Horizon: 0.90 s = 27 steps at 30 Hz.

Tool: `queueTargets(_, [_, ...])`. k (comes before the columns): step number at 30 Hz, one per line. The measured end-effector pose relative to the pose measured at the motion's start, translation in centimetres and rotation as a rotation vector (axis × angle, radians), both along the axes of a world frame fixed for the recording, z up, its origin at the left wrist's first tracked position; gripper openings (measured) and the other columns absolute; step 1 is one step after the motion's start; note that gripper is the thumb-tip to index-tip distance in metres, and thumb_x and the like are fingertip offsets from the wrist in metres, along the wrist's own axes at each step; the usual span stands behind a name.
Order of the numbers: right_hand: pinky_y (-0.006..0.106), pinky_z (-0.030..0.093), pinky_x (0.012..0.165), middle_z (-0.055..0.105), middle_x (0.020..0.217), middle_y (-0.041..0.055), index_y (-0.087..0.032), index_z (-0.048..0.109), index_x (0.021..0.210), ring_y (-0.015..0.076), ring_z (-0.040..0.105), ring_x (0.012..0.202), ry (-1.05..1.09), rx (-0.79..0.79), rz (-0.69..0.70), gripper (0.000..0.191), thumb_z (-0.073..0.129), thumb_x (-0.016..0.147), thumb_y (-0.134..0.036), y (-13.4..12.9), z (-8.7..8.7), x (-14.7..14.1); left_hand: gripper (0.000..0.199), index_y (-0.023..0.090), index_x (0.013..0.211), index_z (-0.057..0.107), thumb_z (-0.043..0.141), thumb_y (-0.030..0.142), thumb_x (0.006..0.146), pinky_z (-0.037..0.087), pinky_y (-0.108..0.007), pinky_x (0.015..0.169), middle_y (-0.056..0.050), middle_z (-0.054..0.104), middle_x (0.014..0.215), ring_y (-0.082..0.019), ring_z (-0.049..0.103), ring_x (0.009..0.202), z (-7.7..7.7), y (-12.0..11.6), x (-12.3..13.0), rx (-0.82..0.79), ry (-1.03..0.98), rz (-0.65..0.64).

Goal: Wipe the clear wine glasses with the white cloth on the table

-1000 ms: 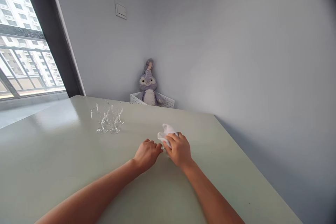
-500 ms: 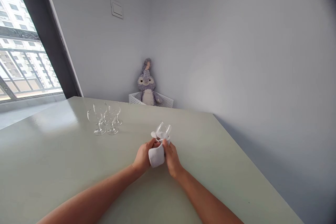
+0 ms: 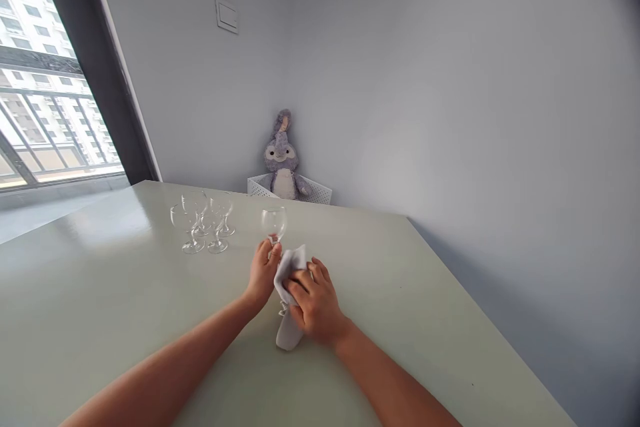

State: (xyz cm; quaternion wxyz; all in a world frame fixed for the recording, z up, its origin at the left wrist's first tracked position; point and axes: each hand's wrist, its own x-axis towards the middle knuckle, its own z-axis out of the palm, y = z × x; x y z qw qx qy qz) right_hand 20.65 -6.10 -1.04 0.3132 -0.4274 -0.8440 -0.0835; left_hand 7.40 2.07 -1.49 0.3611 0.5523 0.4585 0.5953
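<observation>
One glass (image 3: 274, 219) has moved toward the far table edge (image 3: 360, 211), left hand (image 3: 261, 273) grasping it, right hand (image 3: 319, 303) clutching the cloth (image 3: 289, 335).

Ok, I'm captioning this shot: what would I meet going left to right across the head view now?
Window → group of standing glasses → left hand → cloth → right hand.

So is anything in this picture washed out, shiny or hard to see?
Head view: the building outside looks overbright and partly washed out; also in the head view, a pale glare lies on the left part of the table; head view again, the clear glasses show mostly as thin outlines, and the top right corner is dark.
</observation>
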Motion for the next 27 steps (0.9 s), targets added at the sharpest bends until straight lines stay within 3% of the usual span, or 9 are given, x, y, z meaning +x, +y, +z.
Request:
queueTargets(4, [0.058,0.012,0.102,0.052,0.117,0.0063,-0.022,0.065,0.086,0.0348,0.030,0.119,-0.045,0.052,0.027,0.034,0.053,0.077,-0.053,0.2,-0.2,0.9,0.025,0.018,0.071,0.047,0.043,0.039,0.083,0.046,-0.027,0.066,-0.006,0.047,0.107,-0.014,0.052,0.082,0.9,1.9,-1.8,0.196,0.116,0.196])
queueTargets(7, [0.056,0.017,0.101,0.045,0.127,0.0065,-0.021,0.065,0.079,0.0338,0.029,0.122,0.141,0.106,-0.060,0.031,0.046,0.083,-0.046,0.3,0.0,1.3,0.021,0.019,0.073,0.047,0.040,0.034,0.086,0.046,-0.028,0.069,-0.007,0.047,0.110,-0.015,0.052,0.086,1.3,1.4,-2.1,0.291,0.230,0.199])
queueTargets(9, [0.051,0.026,0.099,0.044,0.126,0.0081,-0.022,0.063,0.098,0.0295,0.033,0.120,0.323,0.062,-0.104,0.026,0.046,0.085,-0.038,0.4,0.2,1.3,0.018,0.019,0.077,0.051,0.040,0.029,0.086,0.045,-0.030,0.075,-0.007,0.047,0.110,-0.016,0.052,0.091,1.1,0.2,-1.5,0.361,0.343,0.091])
queueTargets(12, [0.045,0.035,0.096,0.041,0.131,0.0090,-0.025,0.040,0.129,0.0253,0.037,0.120,0.586,-0.153,-0.037,0.047,0.049,0.084,-0.038,0.4,0.3,0.7,0.016,0.020,0.080,0.056,0.041,0.025,0.084,0.044,-0.032,0.082,-0.008,0.047,0.108,-0.017,0.051,0.093,0.1,-1.7,0.0,0.449,0.529,-0.190])
queueTargets(15, [0.040,0.041,0.093,0.042,0.131,0.0079,-0.026,0.028,0.135,0.0212,0.042,0.117,0.836,-0.361,0.078,0.051,0.043,0.088,-0.037,0.4,0.1,0.0,0.022,0.020,0.080,0.059,0.039,0.025,0.085,0.045,-0.033,0.084,-0.008,0.049,0.103,-0.018,0.051,0.095,-0.8,-3.0,1.2,0.482,0.600,-0.405])
queueTargets(17, [0.037,0.041,0.092,0.045,0.128,0.0070,-0.025,0.040,0.129,0.0199,0.045,0.114,0.923,-0.379,0.080,0.041,0.040,0.089,-0.037,0.6,0.3,0.1,0.022,0.021,0.088,0.061,0.039,0.027,0.086,0.044,-0.035,0.086,-0.010,0.048,0.106,-0.020,0.050,0.098,-1.0,-3.4,1.5,0.487,0.591,-0.444])
queueTargets(22, [0.028,0.047,0.072,0.060,0.095,0.0049,-0.020,0.065,0.087,0.0157,0.058,0.078,0.950,-0.254,-0.267,0.040,0.032,0.089,-0.043,3.1,1.4,3.9,0.042,0.029,0.125,0.041,0.045,0.031,0.084,0.041,-0.040,0.091,-0.009,0.035,0.129,-0.021,0.046,0.107,-1.3,-3.1,1.3,0.403,0.615,-0.463])
queueTargets(25, [0.025,0.045,0.062,0.062,0.076,0.0025,-0.019,0.066,0.073,0.0146,0.059,0.065,0.827,-0.344,-0.586,0.046,0.031,0.087,-0.045,5.5,1.1,8.3,0.038,0.029,0.124,0.043,0.040,0.030,0.085,0.044,-0.036,0.087,-0.007,0.041,0.124,-0.020,0.047,0.107,-1.7,-2.7,1.4,0.299,0.605,-0.506])
queueTargets(27, [0.024,0.043,0.058,0.063,0.077,0.0039,-0.017,0.065,0.067,0.0147,0.059,0.061,0.798,-0.361,-0.691,0.046,0.033,0.085,-0.044,7.1,0.4,11.3,0.032,0.027,0.115,0.051,0.039,0.028,0.085,0.046,-0.034,0.084,-0.006,0.047,0.118,-0.018,0.051,0.101,-1.9,-2.5,1.5,0.244,0.604,-0.528])
